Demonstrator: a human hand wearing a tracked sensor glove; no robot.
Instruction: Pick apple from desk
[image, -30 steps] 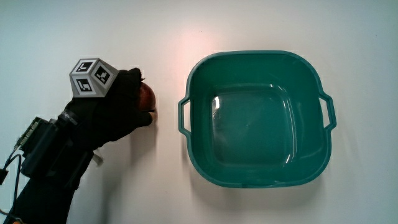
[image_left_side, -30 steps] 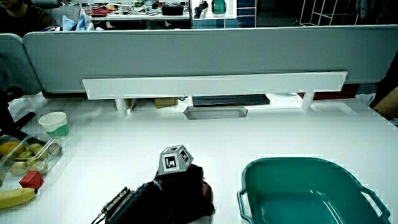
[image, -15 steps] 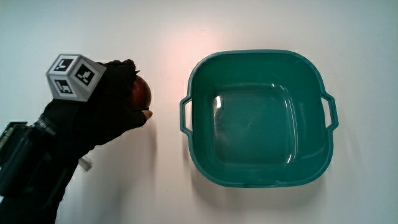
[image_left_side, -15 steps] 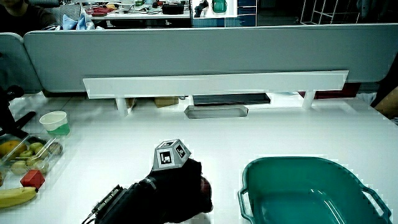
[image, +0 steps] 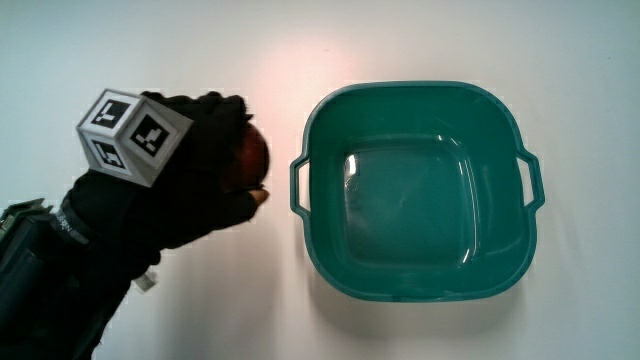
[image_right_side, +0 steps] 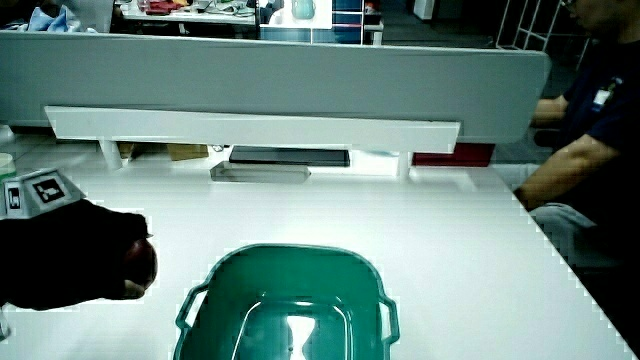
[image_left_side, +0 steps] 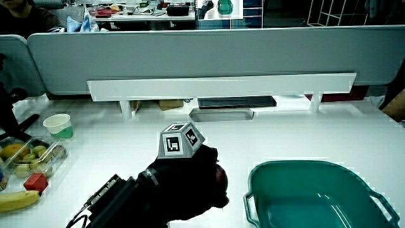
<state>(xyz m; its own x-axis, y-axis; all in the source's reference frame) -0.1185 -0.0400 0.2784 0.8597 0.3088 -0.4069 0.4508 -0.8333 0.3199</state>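
With its fingers [image: 232,115] curled tight round the apple [image: 247,157], the hand [image: 185,175] hangs above the table [image: 270,310] w/ the fruit lifted clear, approx 9 o'clock of the green basin [image: 420,290], just beside its handle. Patterned cube [image_left_side: 181,139] on the glove's back faces up.

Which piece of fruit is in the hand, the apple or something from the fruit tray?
The dark red apple, gripped by the hand beside the green basin. The banana and tray fruit lie untouched.
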